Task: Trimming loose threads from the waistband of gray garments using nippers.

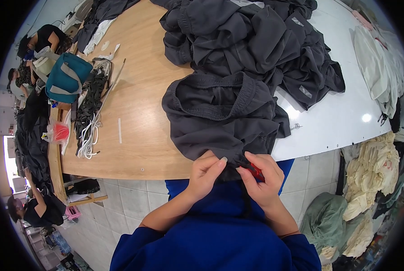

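Dark grey trousers (197, 133) with a gathered elastic waistband lie at the table's front edge, the waist opening toward the far side. My left hand (205, 174) is closed, pinching the near edge of the cloth between thumb and fingers. Just beside it, my right hand (263, 178) is closed round small red-handled snips (256, 171), mostly hidden by the fingers. Its thumb and fingertip are close to the same bit of fabric. Whether the blades touch the cloth is too small to tell.
A heap of dark grey garments (238, 40) covers the far middle of the table (138, 113). White cords (91, 135) and a teal bag (66, 77) lie at left, where other people sit. Cream cloth bundles (373, 167) and green cloth (326, 217) are piled at right.
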Tool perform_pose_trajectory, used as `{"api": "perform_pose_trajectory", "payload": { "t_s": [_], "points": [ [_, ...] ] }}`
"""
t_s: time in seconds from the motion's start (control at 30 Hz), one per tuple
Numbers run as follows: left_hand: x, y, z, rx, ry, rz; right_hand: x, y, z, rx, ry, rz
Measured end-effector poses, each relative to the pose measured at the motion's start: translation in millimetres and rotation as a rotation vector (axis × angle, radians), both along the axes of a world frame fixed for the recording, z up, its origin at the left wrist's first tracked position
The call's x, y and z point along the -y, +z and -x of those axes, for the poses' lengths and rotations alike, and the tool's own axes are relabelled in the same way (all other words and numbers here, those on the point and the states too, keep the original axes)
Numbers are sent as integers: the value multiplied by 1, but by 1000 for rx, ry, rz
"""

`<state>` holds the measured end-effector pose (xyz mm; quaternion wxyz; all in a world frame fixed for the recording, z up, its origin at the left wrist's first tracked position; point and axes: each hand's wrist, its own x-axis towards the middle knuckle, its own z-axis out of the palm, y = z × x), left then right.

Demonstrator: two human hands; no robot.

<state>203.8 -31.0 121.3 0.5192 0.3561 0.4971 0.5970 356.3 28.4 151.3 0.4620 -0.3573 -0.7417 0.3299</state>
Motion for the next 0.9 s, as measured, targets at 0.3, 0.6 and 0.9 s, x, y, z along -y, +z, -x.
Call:
{"api": "perform_pose_trajectory", "payload": {
  "t_s": [0.3,0.6,0.9],
  "points": [
    [2,-6,1,-65,13,-33,1,-3,0,-4,8,48],
    [3,-4,8,-247,-28,-38,0,-1,-1,13,-4,53],
    [1,2,5,-343,-17,-76,-2,-9,-2,29,0,-58]
  ]
}}
